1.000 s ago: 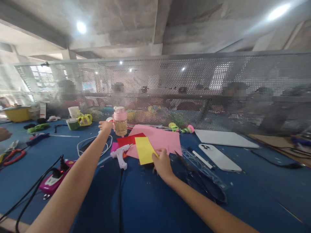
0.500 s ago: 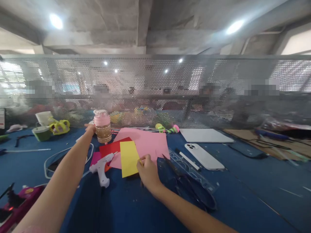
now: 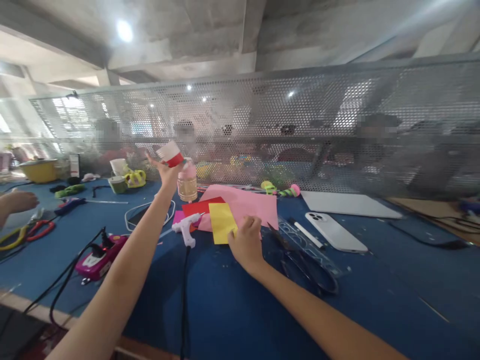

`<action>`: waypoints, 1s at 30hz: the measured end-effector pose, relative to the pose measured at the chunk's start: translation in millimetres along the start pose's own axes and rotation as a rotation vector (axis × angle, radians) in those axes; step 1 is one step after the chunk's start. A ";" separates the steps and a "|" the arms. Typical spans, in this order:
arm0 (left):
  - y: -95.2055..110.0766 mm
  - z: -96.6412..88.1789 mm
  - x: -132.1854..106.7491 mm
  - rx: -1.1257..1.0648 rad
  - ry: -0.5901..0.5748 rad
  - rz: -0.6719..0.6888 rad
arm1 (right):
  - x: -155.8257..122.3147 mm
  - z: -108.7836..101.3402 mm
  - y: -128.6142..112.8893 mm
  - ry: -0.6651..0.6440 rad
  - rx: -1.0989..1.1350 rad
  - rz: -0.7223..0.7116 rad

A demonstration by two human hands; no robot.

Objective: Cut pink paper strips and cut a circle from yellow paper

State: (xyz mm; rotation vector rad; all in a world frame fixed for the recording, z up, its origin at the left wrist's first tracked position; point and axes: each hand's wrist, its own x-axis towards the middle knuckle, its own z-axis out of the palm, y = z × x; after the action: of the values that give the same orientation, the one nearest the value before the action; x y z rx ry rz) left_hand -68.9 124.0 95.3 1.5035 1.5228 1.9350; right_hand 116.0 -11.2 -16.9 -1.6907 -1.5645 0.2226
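My left hand [image 3: 169, 172] is raised beside the pink-capped bottle [image 3: 187, 186]. It grips a small white and red object [image 3: 170, 153] with a ridged white part; its kind is unclear. Over the right edge of a yellow paper sheet [image 3: 219, 224] sits my right hand [image 3: 247, 242], fingers curled together. What they pinch is small and mostly hidden, with a bit of yellow at the fingertips. Under the yellow sheet lie red paper [image 3: 197, 206] and a large pink sheet [image 3: 247, 200]. A white hot glue gun [image 3: 185, 229] rests to their left.
Dark-handled scissors [image 3: 307, 267], a clear stencil ruler, a white marker [image 3: 309, 235] and a white phone [image 3: 335, 232] lie to the right. At left are a magenta power strip [image 3: 101, 257] with cables and another person's hand [image 3: 17, 204] near scissors. A perforated screen stands behind.
My left hand has come up from behind the bottle, bringing the white and red object into sight. My right hand stays at the yellow paper. The view has swung left.
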 end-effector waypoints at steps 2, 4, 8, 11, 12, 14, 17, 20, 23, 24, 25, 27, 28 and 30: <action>13.0 8.2 -17.5 -0.102 -0.166 0.011 | 1.0 -1.5 -0.1 0.123 -0.013 -0.137; 24.6 16.8 -36.7 -0.199 -0.356 0.020 | 9.2 -3.9 0.1 0.205 0.111 -0.237; 40.7 30.3 -69.9 -0.512 -1.000 0.004 | 39.5 -11.6 4.0 0.159 0.637 -0.289; 44.7 36.6 -81.2 -0.463 -1.161 0.067 | 57.5 -15.0 13.0 0.018 0.868 -0.227; 44.6 38.4 -82.4 -0.400 -1.185 0.091 | 60.2 -15.2 16.4 -0.003 0.872 -0.214; 42.8 41.2 -82.5 -0.238 -1.190 0.142 | 60.3 -14.9 22.0 -0.016 0.833 -0.200; 38.1 43.3 -81.4 -0.058 -1.169 0.189 | 52.8 -15.5 23.6 -0.017 0.756 -0.187; 33.0 42.5 -82.5 -0.084 -1.143 0.166 | 45.9 -18.3 18.9 -0.003 0.670 -0.165; 28.9 43.1 -85.6 -0.167 -1.094 0.133 | 43.8 -19.7 15.1 0.006 0.612 -0.149; 27.8 44.2 -86.1 -0.185 -1.073 0.113 | 43.8 -19.5 15.0 0.007 0.599 -0.144; 26.8 45.5 -85.7 -0.197 -1.043 0.086 | 43.9 -18.9 15.8 0.011 0.586 -0.136; 25.5 47.3 -80.9 -0.228 -0.940 0.023 | 43.7 -16.6 19.0 0.027 0.560 -0.112; 25.2 47.1 -76.1 -0.246 -0.870 -0.005 | 43.3 -15.0 21.0 0.039 0.548 -0.094; 25.3 43.2 -62.5 -0.259 -0.752 -0.007 | 41.3 -10.3 24.6 0.063 0.531 -0.053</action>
State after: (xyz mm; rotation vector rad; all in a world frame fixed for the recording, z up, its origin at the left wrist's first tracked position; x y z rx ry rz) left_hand 3.0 93.3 78.1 1.7950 0.9040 1.2519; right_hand 150.0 23.7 -10.3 -1.2274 -1.3499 0.5034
